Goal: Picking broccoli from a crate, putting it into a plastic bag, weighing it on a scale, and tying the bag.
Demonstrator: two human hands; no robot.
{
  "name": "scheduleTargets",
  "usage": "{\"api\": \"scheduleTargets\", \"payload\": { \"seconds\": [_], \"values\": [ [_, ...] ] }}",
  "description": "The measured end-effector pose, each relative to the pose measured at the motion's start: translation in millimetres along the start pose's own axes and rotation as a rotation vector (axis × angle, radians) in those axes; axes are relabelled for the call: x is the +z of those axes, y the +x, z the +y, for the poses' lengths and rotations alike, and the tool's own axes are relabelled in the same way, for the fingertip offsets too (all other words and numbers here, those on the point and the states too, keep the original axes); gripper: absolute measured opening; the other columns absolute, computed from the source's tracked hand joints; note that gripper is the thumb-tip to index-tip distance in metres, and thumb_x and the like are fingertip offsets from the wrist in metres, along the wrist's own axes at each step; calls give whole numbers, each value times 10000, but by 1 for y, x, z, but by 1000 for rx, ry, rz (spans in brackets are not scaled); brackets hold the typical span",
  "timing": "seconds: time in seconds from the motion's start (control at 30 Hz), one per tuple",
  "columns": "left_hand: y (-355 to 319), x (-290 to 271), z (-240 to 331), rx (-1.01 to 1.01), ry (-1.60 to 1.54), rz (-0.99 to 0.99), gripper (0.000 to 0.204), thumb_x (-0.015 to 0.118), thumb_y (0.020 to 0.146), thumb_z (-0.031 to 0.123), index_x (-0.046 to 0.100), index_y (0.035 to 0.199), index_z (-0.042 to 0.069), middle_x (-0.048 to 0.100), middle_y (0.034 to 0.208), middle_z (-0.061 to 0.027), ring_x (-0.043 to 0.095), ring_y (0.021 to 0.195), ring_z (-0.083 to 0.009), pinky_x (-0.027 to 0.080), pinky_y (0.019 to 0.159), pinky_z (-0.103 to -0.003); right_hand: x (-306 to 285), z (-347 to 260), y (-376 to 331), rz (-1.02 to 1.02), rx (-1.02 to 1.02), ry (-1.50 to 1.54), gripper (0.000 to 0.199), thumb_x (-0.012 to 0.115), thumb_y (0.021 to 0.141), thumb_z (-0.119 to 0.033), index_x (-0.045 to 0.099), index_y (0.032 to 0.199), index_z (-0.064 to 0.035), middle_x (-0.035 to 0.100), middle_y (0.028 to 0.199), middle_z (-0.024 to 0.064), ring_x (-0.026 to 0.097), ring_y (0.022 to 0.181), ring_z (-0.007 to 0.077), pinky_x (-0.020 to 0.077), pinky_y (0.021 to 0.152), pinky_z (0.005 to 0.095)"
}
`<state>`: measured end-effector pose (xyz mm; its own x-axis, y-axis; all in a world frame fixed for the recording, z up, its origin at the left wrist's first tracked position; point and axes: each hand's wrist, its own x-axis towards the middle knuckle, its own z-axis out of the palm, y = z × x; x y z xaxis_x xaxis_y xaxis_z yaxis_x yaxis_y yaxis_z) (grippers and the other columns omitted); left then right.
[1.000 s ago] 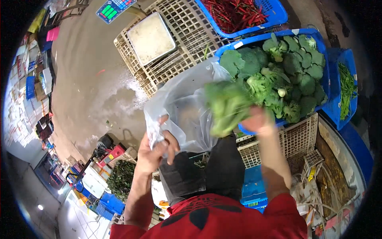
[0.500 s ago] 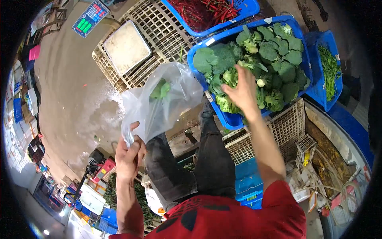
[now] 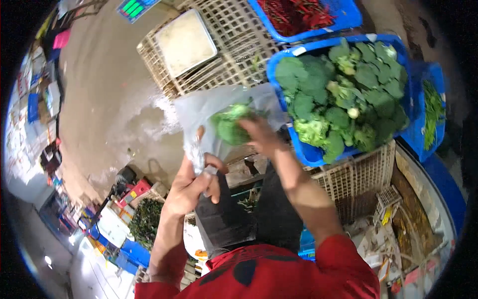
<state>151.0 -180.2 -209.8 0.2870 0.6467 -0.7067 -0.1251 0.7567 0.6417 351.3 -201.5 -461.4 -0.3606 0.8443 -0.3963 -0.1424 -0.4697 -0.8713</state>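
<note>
My left hand (image 3: 186, 187) is closed on the gathered edge of a clear plastic bag (image 3: 191, 109), which spreads away from me above my knees. A green broccoli head (image 3: 229, 122), smeared by motion, is in my right hand (image 3: 264, 137) over the bag. Whether it is inside the bag or just in front of it is hard to make out. On the right stands a blue crate (image 3: 277, 74) heaped with broccoli (image 3: 313, 74), dark green crowns and paler stems showing.
Beyond the bag, a scale platform (image 3: 185, 42) rests on upturned plastic lattice crates (image 3: 239, 30); its display (image 3: 134, 7) is at the top edge. A blue crate of red chillies (image 3: 298, 17) stands at the back. Green stalks (image 3: 432, 112) fill another crate at far right.
My right hand has moved left from the broccoli crate to the bag, carrying a broccoli head. My left hand still grips the bag's edge. The whole view has shifted.
</note>
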Motion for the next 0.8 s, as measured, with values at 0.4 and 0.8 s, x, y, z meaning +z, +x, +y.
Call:
{"api": "scheduleTargets", "payload": {
  "seconds": [0.4, 0.8],
  "values": [
    [44, -45, -43, -67, -118, 495, 444, 514, 977, 42, 495, 1421, 42, 574, 731, -22, 459, 546, -80, 338, 513, -199, -127, -107, 54, 375, -262, -1118, 1017, 917, 637, -181, 365, 1482, -64, 449, 1440, 209, 462, 1305, 428, 372, 1120, 489],
    [47, -60, -49, 23, -159, 188, 738, 510, 975, 3, 171, 1608, 173, 631, 1009, -106, 657, 762, -209, 537, 680, -290, -20, -27, 15, 244, 242, 610, 755, 816, 810, -237, 414, 1439, -123, 574, 1325, 110, 593, 1161, 263, 550, 903, 401]
  ]
}}
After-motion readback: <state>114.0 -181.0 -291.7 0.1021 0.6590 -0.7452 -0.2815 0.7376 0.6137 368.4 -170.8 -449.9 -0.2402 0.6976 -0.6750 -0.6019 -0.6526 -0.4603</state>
